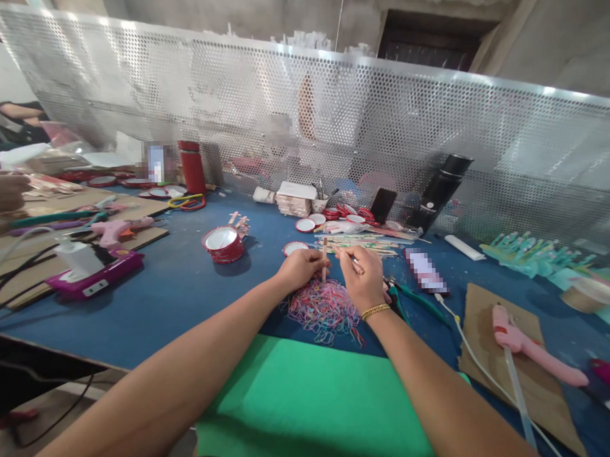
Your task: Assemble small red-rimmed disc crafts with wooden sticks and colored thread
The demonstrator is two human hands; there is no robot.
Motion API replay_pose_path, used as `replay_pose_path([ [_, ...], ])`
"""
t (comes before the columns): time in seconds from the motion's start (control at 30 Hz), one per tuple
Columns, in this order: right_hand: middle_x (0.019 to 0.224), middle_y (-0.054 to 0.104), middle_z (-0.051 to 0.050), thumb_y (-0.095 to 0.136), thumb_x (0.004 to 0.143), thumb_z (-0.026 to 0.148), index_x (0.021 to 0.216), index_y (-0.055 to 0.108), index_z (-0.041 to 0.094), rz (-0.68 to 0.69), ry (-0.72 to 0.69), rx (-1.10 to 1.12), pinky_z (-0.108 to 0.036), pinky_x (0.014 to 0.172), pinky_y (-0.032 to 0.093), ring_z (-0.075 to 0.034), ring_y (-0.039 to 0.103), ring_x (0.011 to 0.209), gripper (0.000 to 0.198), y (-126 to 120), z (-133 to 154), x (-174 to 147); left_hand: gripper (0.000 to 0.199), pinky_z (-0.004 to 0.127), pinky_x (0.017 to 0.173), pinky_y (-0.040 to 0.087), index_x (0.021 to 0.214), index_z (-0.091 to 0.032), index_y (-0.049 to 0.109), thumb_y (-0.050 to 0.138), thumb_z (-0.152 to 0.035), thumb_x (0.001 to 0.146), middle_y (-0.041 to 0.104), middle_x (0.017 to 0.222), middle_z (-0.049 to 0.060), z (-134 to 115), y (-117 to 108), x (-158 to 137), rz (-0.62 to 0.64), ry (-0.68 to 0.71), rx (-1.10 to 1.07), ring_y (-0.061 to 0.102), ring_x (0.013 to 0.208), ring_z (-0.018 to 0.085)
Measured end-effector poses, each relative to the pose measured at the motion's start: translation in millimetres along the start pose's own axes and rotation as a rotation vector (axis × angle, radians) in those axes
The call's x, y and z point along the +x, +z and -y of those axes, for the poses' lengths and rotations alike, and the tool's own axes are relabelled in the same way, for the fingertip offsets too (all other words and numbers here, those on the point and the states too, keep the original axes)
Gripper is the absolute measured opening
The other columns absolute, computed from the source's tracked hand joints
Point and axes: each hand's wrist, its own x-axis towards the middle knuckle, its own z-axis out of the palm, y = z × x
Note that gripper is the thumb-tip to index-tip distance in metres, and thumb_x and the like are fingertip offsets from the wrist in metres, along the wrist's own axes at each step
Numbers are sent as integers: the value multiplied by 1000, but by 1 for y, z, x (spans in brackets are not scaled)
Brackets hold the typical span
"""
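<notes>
My left hand (pixel 302 270) pinches a flat wooden craft stick (pixel 324 254), held upright. Close beside it, my right hand (pixel 362 273) is closed, with a thin, pale, rod-like thing partly showing between the fingers; its kind is unclear. Below both hands lies a tangled heap of pink, purple and blue threads or thin bands (pixel 324 309). Teal-handled pliers (pixel 400 298) rest by my right wrist. Behind my hands, thin sticks (pixel 368 242) are spread on the blue table. Green sheet material (pixel 311 401) lies between my forearms.
A perforated metal screen (pixel 261 110) bounds the table's back. Right: a pink glue gun (pixel 526 344) on cardboard (pixel 475 316), its cable nearby. Left: stacked red-rimmed discs (pixel 223 244), a purple power strip (pixel 96 279), another glue gun (pixel 118 232). Another person's hand (pixel 3 192) is at far left.
</notes>
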Motion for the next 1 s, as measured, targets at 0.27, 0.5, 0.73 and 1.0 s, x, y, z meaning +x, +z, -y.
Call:
replay_pose_path([
  [0.27, 84, 73, -2, 53, 92, 30, 84, 66, 24, 4, -29, -3, -36, 88, 38, -20, 63, 85, 16, 0, 3, 1, 42, 22, 51, 41, 71, -14, 67, 66, -56, 72, 67, 66, 3, -5, 0, -3, -10, 36, 39, 58, 57, 13],
  [0.5, 87, 73, -3, 52, 93, 31, 85, 66, 24, 4, -32, 30, -37, 88, 39, -21, 63, 87, 18, 0, 2, 1, 41, 22, 53, 43, 72, -15, 67, 66, -55, 72, 68, 67, 3, -2, 0, -1, 4, 24, 27, 58, 58, 13],
  [0.73, 83, 73, -4, 51, 93, 31, 84, 66, 23, -8, 2, 24, -36, 85, 41, -21, 63, 84, 19, -1, 0, 1, 42, 23, 55, 46, 75, -15, 67, 68, -57, 70, 70, 70, 4, -2, 0, -1, 9, 11, -20, 61, 59, 14],
  [1.0, 85, 73, -4, 51, 93, 31, 84, 66, 24, 2, 3, 21, -37, 86, 42, -21, 63, 85, 19, 0, 0, 0, 43, 24, 54, 45, 69, -15, 64, 71, -57, 66, 67, 65, 2, -6, 0, -3, 15, 23, -69, 59, 56, 13],
])
